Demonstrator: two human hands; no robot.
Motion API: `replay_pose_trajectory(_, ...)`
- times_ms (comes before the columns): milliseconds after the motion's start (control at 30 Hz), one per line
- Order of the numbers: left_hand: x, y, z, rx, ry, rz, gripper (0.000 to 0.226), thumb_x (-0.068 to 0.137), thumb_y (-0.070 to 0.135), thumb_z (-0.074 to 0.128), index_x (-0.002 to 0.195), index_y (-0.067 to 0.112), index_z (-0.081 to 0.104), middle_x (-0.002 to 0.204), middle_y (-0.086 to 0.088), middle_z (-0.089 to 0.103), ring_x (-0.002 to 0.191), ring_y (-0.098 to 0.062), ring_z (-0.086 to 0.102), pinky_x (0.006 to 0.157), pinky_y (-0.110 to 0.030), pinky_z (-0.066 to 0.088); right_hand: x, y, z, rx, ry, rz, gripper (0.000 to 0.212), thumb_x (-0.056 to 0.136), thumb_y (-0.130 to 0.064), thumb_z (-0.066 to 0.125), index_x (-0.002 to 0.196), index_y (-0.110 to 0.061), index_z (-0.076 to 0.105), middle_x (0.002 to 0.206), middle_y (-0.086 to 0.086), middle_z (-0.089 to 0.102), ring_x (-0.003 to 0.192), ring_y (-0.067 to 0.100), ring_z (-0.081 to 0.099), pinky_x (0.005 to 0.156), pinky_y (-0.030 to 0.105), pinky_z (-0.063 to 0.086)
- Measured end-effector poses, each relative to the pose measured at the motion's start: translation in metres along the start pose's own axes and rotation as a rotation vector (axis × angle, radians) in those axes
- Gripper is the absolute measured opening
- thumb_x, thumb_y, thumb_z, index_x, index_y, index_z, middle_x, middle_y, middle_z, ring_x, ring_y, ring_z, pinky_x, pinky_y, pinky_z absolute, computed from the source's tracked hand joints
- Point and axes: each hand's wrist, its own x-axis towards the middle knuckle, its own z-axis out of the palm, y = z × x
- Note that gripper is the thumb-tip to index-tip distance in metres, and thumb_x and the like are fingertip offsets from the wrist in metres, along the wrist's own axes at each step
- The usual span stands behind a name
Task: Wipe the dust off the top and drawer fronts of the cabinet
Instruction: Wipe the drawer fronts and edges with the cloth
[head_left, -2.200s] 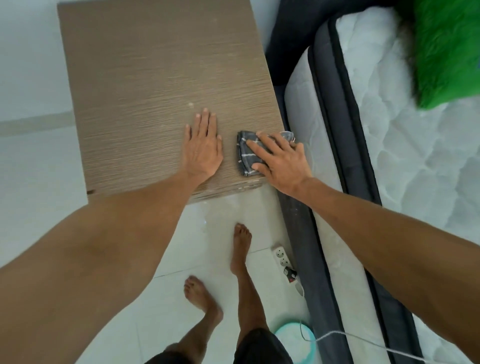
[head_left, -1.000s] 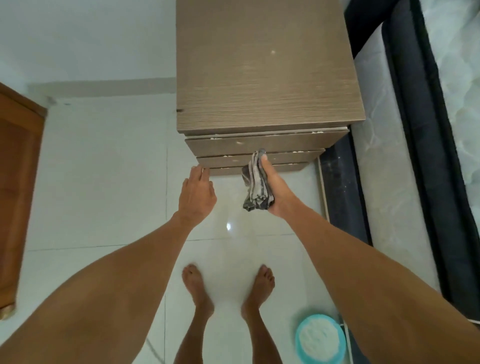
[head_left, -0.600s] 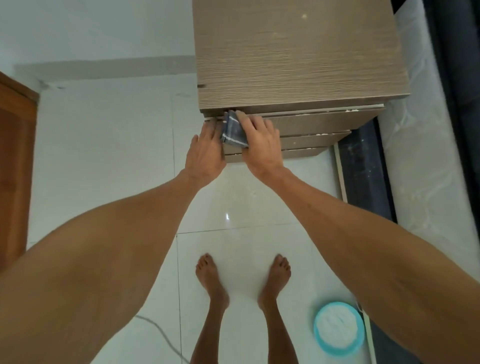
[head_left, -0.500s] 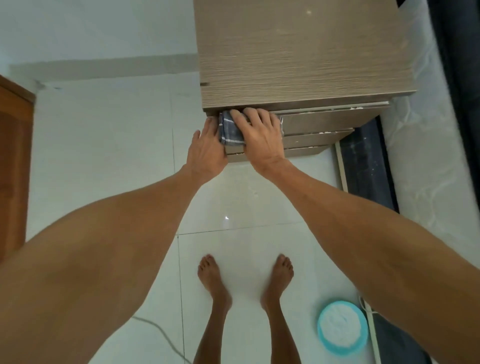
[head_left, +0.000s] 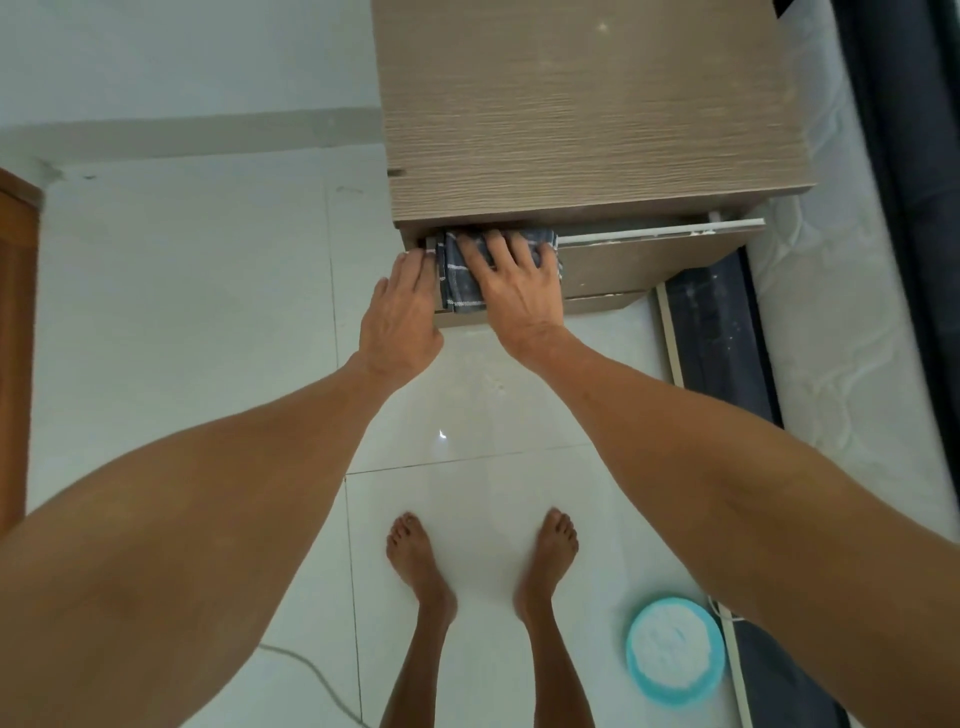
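Observation:
The brown wood-grain cabinet (head_left: 587, 114) stands ahead of me, its top seen from above. Its top drawer front (head_left: 644, 260) sticks out slightly, with a lower drawer front (head_left: 597, 301) showing beneath. My right hand (head_left: 511, 283) lies flat with spread fingers on a folded dark grey cloth (head_left: 460, 278), pressing it against the left part of the top drawer front. My left hand (head_left: 402, 312) rests with straight fingers at the drawer's left edge, touching the cloth's side and holding nothing.
A white mattress (head_left: 852, 364) with a dark border lies on the right, close to the cabinet. A teal round bowl (head_left: 675, 652) sits on the white tiled floor by my right foot. A thin cable (head_left: 311, 680) runs across the floor at lower left. A wooden door (head_left: 15, 332) is at far left.
My right hand took the cloth off the cabinet top, down to the top drawer front, and has spread it flat there. My left hand followed to the drawer's left edge.

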Motion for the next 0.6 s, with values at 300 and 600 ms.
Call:
replay_pose_trajectory(300, 0.003, 0.03, 0.009, 0.148, -0.108, -0.192, 0.085, 0.079, 0.014, 0.067, 0.148, 0.003, 0.018, 0.153, -0.019, 0.023, 0.144, -0.035, 0.019, 0.113, -0.052, 0.028, -0.019, 0.061, 0.008, -0.017, -0.071, 0.02, 0.088, 0.084, -0.043, 0.065, 0.154, -0.023, 0.015, 0.15, 0.014, 0.031, 0.138, 0.036, 0.029, 0.102, 0.054, 0.039)
replay_pose_trajectory(600, 0.026, 0.08, 0.021, 0.146, -0.079, -0.209, 0.084, 0.079, 0.016, 0.069, 0.147, 0.009, 0.02, 0.151, -0.019, 0.025, 0.144, -0.036, 0.019, 0.114, -0.055, 0.026, -0.027, 0.132, 0.001, 0.018, -0.103, 0.045, 0.08, 0.085, -0.052, 0.063, 0.148, -0.018, 0.027, 0.143, 0.014, 0.037, 0.13, 0.035, 0.035, 0.093, 0.056, 0.044)
